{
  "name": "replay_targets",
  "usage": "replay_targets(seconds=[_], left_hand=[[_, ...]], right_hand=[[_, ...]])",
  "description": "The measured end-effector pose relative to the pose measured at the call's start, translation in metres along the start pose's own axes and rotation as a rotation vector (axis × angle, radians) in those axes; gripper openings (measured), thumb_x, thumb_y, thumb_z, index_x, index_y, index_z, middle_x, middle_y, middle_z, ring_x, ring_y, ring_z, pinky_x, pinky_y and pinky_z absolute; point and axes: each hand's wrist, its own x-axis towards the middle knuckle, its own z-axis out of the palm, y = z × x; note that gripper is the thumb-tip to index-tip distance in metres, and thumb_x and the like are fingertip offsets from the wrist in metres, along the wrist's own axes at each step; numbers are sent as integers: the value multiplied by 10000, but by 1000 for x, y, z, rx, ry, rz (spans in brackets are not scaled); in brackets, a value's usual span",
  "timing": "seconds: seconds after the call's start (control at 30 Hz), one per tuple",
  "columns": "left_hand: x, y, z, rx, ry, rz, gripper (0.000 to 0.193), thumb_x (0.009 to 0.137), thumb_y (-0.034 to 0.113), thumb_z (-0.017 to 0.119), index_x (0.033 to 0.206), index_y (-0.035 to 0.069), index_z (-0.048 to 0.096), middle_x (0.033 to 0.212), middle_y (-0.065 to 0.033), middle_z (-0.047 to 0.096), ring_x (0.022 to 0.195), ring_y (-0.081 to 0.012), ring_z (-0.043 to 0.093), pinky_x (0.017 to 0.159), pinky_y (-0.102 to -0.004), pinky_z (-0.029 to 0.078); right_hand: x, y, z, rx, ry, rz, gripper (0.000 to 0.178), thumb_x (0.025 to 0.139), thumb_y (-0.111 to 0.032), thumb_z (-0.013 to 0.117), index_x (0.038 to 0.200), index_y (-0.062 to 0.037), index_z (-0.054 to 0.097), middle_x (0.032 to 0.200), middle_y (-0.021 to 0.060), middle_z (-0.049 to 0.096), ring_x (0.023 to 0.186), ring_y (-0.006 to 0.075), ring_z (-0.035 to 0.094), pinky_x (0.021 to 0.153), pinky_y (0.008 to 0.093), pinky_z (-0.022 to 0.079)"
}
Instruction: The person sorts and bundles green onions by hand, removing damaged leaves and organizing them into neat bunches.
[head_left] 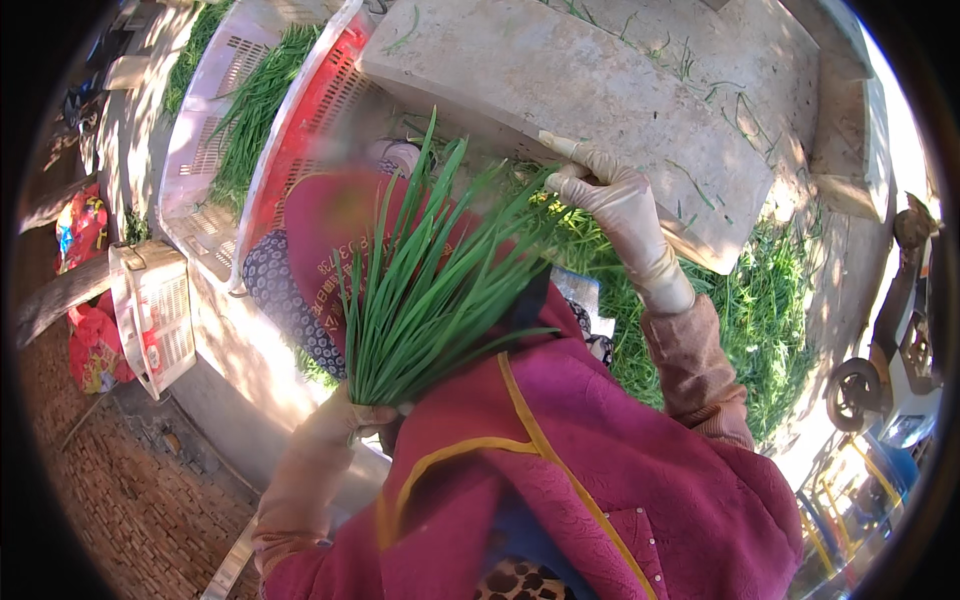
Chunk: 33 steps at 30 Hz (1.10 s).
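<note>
A fanned bunch of long green chives (430,300) spreads across my lap, over a dark red apron (310,240). My left hand (362,415) is closed around the base of the bunch, its fingers partly hidden behind the stems. The leaves point up and to the right. At the upper right of the bunch, my right hand (610,195) wears a pale, thin glove. Its thumb and index finger are pinched together at the tips of a few outer chive leaves.
A concrete slab (570,90) lies ahead, strewn with loose leaves. Greens (760,310) cover the ground at right. Far left, a pink-white crate (205,130) holds more chives beside a red crate (325,90). A small white basket (165,320) stands near red bags (95,345).
</note>
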Motion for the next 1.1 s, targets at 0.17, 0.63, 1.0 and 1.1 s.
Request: replay_targets(seconds=[0.17,0.63,1.0,1.1], left_hand=[[-2,-6,-6,-33,6,-1,589,694,-52,742,1238,62,545,1078,-59,667,992,-177,645,826,-263,519],[5,-17,-29,15,-3,12,492,667,-79,759,1108,62,592,837,-22,625,511,-70,483,389,-207,283],[-1,-28,-32,35,95,-20,480,699,-113,657,1157,13,581,951,-84,684,890,-198,661,827,-295,527],[6,-39,-41,20,80,12,476,700,-119,649,1153,8,579,958,-88,681,888,-196,659,821,-300,529]], right_hand=[[5,5,27,132,-119,264,462,821,-203,738,1253,-93,615,728,-42,610,592,27,499,528,187,423],[20,33,44,-688,-30,-526,126,841,-250,625,832,-163,715,797,33,669,703,252,621,678,352,467],[23,36,-61,-538,-12,53,238,843,-276,685,954,-69,724,774,42,722,622,77,641,578,236,509],[7,45,-64,-387,-19,140,230,891,-149,656,1057,7,687,914,28,698,799,51,614,683,198,505]])
